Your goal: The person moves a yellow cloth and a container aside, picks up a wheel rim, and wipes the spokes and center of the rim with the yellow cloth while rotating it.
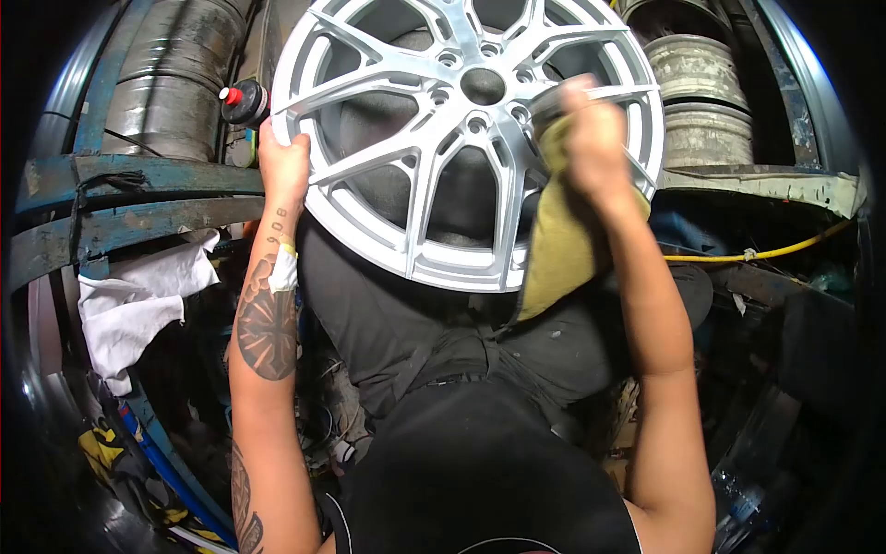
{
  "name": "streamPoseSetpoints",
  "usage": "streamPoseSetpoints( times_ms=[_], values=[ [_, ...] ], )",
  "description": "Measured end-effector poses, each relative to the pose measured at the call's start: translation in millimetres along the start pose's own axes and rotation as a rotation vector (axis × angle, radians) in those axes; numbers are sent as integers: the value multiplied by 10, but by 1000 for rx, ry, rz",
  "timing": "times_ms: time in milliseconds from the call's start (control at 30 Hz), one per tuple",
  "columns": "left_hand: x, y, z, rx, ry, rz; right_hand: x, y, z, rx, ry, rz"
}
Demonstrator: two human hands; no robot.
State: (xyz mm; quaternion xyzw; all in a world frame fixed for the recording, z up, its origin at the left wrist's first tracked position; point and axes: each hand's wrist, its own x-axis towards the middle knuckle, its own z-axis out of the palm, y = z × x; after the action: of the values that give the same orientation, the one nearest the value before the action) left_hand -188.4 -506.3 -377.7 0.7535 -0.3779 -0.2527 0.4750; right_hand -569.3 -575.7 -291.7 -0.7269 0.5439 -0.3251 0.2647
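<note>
Two legs (369, 319) sit below the silver wheel (458, 111); the left hand (284, 166) clasps its left edge, thumb in front; the right hand (595, 138), blurred, touches an olive cloth (565, 249), finger spread unclear. Little room parts wrist (284, 205) from blue beam (203, 178). Bright forked spokes (421, 208) ring its hub hole (483, 88).

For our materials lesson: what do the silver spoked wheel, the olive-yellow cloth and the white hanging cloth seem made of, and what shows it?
Silver spoked wheel: probably metal, perhaps aluminium alloy, with a bright finish; its spokes catch the light.
Olive-yellow cloth: soft, matt fabric, draping limply; fibre unclear.
White hanging cloth: matt fabric, perhaps cotton, judging by its soft creases.
</note>
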Motion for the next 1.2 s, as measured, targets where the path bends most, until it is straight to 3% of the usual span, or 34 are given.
streamPoseSetpoints(
  times_ms=[33,100,200,300,400,500,600,633,700,767,833,967,1033,1100,1167,1200],
  values=[
    [-5,18,3,7,13,-22,-87,-178,118,-170,-306,-173],
    [-6,6,8,0,19,-5,-370,-9,391,-605,-278,-680],
    [17,-19,-8,24,32,-3,-39,-38,131,-718,-650,-592],
    [27,8,-23,29,4,5,268,96,289,-642,-704,-823],
    [-21,58,-5,13,6,-4,203,54,339,-713,-692,-847],
    [-31,100,-13,40,-2,-8,-285,15,189,-627,-541,-755],
    [-8,5,-13,8,7,-6,-1048,-283,104,-450,-608,-691],
    [6,-8,-8,-2,2,-7,-1299,-389,180,-446,-658,-687],
    [14,-47,-13,24,21,-3,-1549,-517,463,-467,-424,-510],
    [23,-43,-20,-38,-9,-20,-1547,-737,788,-422,-444,-286],
    [4,39,-23,0,-24,-59,-1588,-939,1037,-450,-357,-230],
    [107,-151,-39,-15,-43,28,-2008,-489,360,-296,-188,-508],
    [103,-135,-35,-25,-43,63,-2312,15,-133,-371,-394,-309],
    [125,-181,-48,-66,-39,58,-2074,162,-593,-414,-177,-141],
    [67,-152,-64,-55,-39,48,-1850,237,-782,-682,-62,-129],
    [71,-140,-59,-41,-38,29,-1808,214,-632,-651,-26,-150]
  ],
)
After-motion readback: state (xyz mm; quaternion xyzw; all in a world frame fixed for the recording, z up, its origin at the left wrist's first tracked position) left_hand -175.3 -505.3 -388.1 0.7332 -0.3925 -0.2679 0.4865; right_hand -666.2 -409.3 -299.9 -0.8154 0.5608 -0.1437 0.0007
